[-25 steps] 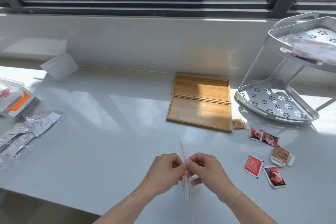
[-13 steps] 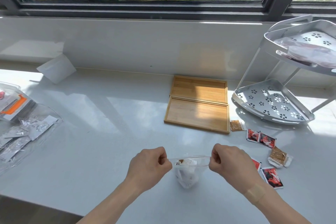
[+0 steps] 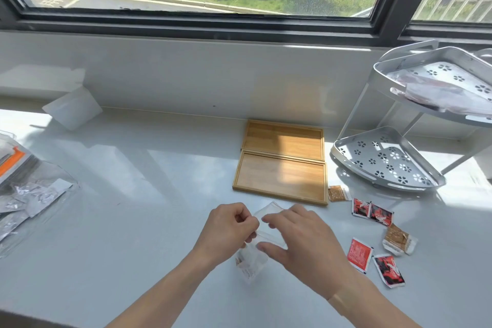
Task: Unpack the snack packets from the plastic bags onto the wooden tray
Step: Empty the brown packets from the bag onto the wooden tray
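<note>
A small clear plastic bag [image 3: 254, 261] with a snack packet inside hangs over the white counter in front of me. My left hand [image 3: 229, 229] pinches the bag's left rim. My right hand [image 3: 298, 239] has its fingers spread at the bag's open mouth, thumb and forefinger on either side of the rim. Beyond them lies the near wooden tray [image 3: 282, 177], bare, with a second wooden tray [image 3: 283, 139] behind it. Loose packets lie to the right: red ones [image 3: 359, 254] [image 3: 388, 270] [image 3: 372, 212] and brown ones [image 3: 398, 239] [image 3: 337, 193].
A grey two-tier corner rack [image 3: 386, 162] stands at the right, with a plastic bag [image 3: 447, 93] on its upper shelf. Clear bags with silvery packets [image 3: 29, 200] lie at the left edge. A white card [image 3: 72, 108] leans against the wall. The counter's front edge runs just below my forearms.
The bag's mouth was pulled wide between both fists; now my hands are closer together, the right hand has opened its fingers at the mouth, and both moved slightly towards the tray.
</note>
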The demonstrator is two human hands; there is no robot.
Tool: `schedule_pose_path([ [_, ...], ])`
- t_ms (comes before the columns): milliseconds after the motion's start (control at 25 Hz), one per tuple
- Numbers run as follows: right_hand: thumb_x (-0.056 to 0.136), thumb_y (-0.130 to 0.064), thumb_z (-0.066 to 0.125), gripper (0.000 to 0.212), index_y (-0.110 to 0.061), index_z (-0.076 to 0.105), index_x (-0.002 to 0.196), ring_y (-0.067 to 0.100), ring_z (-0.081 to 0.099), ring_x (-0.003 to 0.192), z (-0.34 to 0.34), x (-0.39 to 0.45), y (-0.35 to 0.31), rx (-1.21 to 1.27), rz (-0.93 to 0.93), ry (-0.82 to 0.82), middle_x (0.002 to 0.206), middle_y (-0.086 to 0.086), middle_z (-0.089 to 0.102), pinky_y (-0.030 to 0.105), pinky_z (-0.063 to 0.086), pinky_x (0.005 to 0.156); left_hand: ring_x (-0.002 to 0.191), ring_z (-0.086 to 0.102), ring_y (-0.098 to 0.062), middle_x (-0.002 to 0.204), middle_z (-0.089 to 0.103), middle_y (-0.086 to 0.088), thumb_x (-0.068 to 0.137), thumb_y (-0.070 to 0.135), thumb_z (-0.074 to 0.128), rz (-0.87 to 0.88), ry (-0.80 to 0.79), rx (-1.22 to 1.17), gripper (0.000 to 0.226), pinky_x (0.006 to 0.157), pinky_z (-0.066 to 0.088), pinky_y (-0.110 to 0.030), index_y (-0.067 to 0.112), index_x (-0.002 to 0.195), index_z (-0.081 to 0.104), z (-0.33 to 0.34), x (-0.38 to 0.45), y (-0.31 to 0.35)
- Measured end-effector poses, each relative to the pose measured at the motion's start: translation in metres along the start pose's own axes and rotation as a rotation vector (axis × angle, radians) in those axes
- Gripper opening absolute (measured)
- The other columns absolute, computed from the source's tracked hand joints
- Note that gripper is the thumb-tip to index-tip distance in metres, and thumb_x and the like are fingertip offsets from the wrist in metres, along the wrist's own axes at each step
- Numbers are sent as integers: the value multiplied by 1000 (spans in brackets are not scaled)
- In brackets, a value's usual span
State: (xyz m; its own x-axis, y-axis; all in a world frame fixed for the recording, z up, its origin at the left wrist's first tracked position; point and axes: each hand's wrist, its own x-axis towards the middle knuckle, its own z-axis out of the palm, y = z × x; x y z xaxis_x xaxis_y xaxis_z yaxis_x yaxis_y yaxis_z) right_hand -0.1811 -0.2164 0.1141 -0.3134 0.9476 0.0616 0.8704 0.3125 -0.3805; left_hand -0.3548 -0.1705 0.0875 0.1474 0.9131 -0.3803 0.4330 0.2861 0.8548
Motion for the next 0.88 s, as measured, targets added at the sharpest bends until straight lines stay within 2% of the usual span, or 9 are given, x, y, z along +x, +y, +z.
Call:
schedule_pose_path([
  [40,90,-53,51,36,-31,60,117,15,55,102,7,7,-4,-13,17,-61,103,-13,68,28,41,81,56,67,-12,60,72,-3,66,25,59,6,4,-37,13,54,56,-27,15,61,63,-1,2,1],
  [120,96,-47,44,29,-33,62,112,17,55,97,14,20,-6,-47,7,-50,97,-10,70,28,34,78,57,66,-11,61,71,-2,68,27,60,21,-9,-105,13,54,54,-24,20,58,62,-5,6,0],
  [240,93,-35,55,15,-31,69,96,18,62,83,11,37,-7,-78,-21,64,80,-9,72,30,41,73,61,64,-11,66,68,-3,84,28,58,9,49,-255,24,54,54,-25,20,62,61,-13,17,-18],
  [360,96,-34,46,21,-30,66,98,18,59,90,4,55,-3,-14,5,74,89,-9,72,33,38,77,70,63,-17,82,66,-6,93,28,55,-281,126,-392,21,61,58,-31,14,82,65,-6,31,-54],
  [440,95,-34,48,19,-30,67,96,18,60,89,-2,68,-1,27,17,104,88,-10,73,35,40,77,80,65,-24,96,68,-11,97,35,51,-517,-16,-532,31,74,57,-39,8,101,66,7,37,-74],
  [520,93,-33,53,16,-29,68,94,17,60,87,-9,79,1,71,29,130,85,-11,73,35,44,76,87,66,-30,101,70,-16,99,35,46,-600,-170,-726,37,81,54,-43,5,106,67,17,45,-83],
  [600,92,-31,56,13,-28,69,92,17,61,85,-16,89,6,98,52,151,83,-12,72,35,47,75,87,67,-32,101,70,-19,96,25,47,-577,-225,-931,32,82,54,-45,4,104,69,19,56,-84],
  [680,89,-28,60,9,-27,69,89,16,62,81,-23,97,15,115,71,196,78,-12,71,36,48,73,81,67,-29,96,71,-17,93,15,47,-521,-179,-1017,26,78,56,-42,4,103,69,17,70,-82],
  [880,85,-21,63,5,-24,66,82,20,62,75,-32,121,54,156,142,189,69,-15,60,40,51,72,66,68,-15,80,74,-6,92,8,53,-450,-48,-955,30,65,58,-30,14,79,80,-7,111,-71],
])
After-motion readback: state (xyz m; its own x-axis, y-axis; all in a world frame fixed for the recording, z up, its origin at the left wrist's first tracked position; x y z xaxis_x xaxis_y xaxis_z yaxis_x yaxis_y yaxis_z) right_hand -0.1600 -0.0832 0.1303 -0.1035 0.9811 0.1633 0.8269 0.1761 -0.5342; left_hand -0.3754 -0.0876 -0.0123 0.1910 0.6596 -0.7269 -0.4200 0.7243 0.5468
